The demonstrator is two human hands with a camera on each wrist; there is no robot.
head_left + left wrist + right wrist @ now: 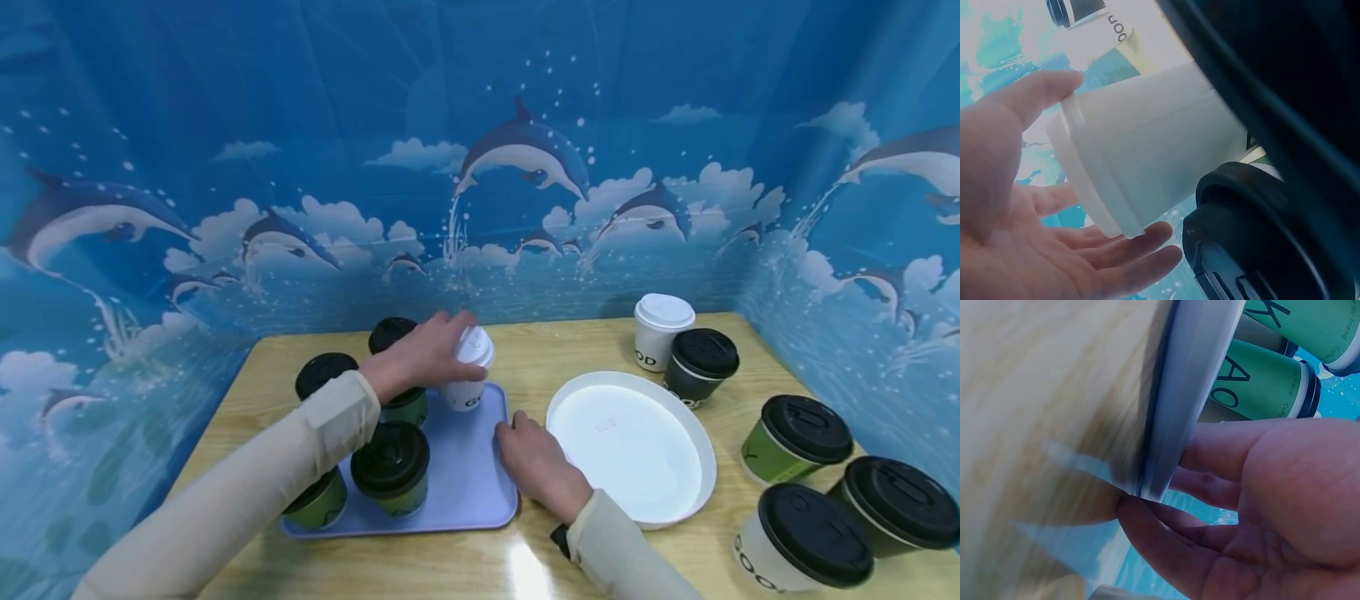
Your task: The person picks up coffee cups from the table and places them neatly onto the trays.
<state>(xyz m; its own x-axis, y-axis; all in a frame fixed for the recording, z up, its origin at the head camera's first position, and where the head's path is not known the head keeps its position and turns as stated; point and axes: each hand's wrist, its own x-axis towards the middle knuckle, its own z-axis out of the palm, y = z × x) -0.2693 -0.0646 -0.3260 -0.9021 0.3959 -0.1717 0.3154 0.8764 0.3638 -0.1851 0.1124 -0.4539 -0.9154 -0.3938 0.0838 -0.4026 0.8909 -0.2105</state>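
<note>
A white paper cup with a white lid (463, 395) stands at the back of a lavender tray (468, 483). My left hand (423, 357) holds this cup around its lid. In the left wrist view the thumb lies on one side of the lid and the fingers (1132, 253) on the other. The right hand (542, 467) pinches the tray's right edge; in the right wrist view its fingertips meet the tray rim (1188, 381). Several black-lidded cups, such as a green one (392, 471), fill the tray's left side, partly hidden by my left arm.
A round white dish (637, 450) lies right of the tray. Behind it stand a white-lidded cup (660, 333) and a dark cup (700, 367). Several black-lidded cups, one of them green (787, 442), stand at the table's right. A dolphin-print curtain (360, 125) surrounds the wooden table (592, 342).
</note>
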